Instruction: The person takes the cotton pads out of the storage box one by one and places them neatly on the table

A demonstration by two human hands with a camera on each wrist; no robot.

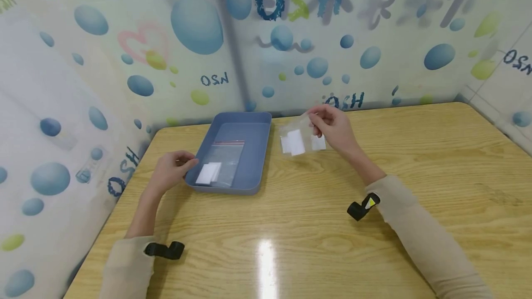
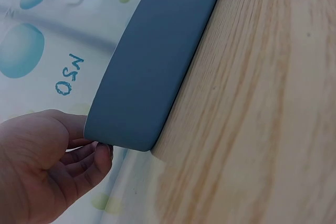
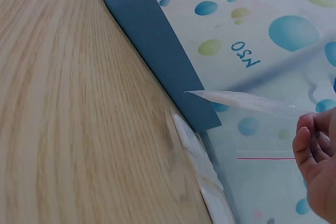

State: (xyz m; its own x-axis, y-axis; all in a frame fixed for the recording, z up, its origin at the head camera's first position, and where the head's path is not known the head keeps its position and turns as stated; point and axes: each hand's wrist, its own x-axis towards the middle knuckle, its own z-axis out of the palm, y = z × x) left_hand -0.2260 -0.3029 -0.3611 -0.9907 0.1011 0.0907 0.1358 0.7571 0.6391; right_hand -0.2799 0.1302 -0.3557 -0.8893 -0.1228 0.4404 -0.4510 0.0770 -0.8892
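Note:
A blue-grey tray (image 1: 226,190) sits on the table, and my left hand (image 1: 172,170) grips its left rim near the front corner. In the left wrist view the left fingers (image 2: 86,174) curl by the end of the tray. A clear zip bag (image 1: 232,167) with white pieces lies inside the tray. To the right of the tray, my right hand (image 1: 332,128) pinches the top of another clear zip bag (image 3: 241,99), raised over the table. White pieces (image 1: 296,142) show below this hand; in the right wrist view, a white packet (image 3: 197,156) lies on the tabletop.
The wood-grain table (image 1: 299,225) meets a patterned wall covering (image 1: 282,68) behind the tray and another on the left. A black wrist camera (image 1: 166,249) is on the left sleeve, and a second black camera (image 1: 362,207) is on the right sleeve.

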